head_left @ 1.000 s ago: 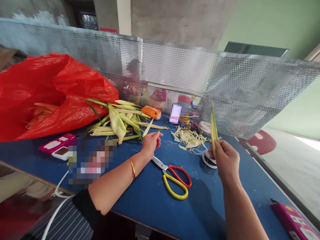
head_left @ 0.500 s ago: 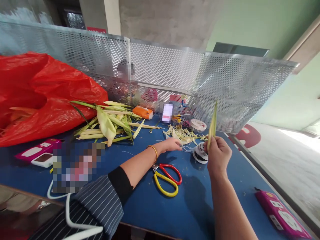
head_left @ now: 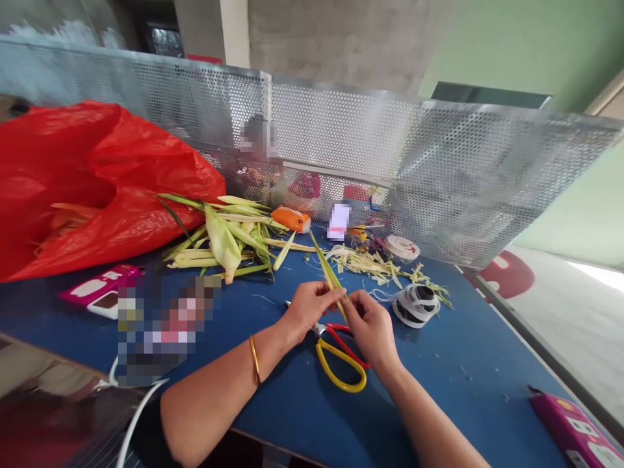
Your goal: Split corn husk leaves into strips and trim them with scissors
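A narrow green-and-yellow corn husk strip (head_left: 322, 260) stands tilted between my two hands, above the blue table. My left hand (head_left: 312, 305) pinches it from the left near its lower part. From the right, my right hand (head_left: 371, 325) grips its lower end, which the fingers partly hide. Right below my hands lie scissors (head_left: 344, 374) with one yellow and one red handle; the blades are mostly covered by my left hand. A pile of corn husks (head_left: 227, 244) lies beyond my left hand. Trimmed husk scraps (head_left: 365, 263) are spread farther back on the right.
A red plastic bag (head_left: 146, 169) bulges at the left. A spool of white ribbon (head_left: 415, 305) and a white roll (head_left: 402, 248) sit at the right. An orange tissue pack (head_left: 291, 220) and a phone (head_left: 338, 221) stand near the perforated metal screen (head_left: 336, 130). Purple boxes (head_left: 575, 426) flank the table.
My left hand reached right to the scraps, then came back to the husk strip. My right hand brought the strip left and down from near the spool, so both hands now meet over the scissors.
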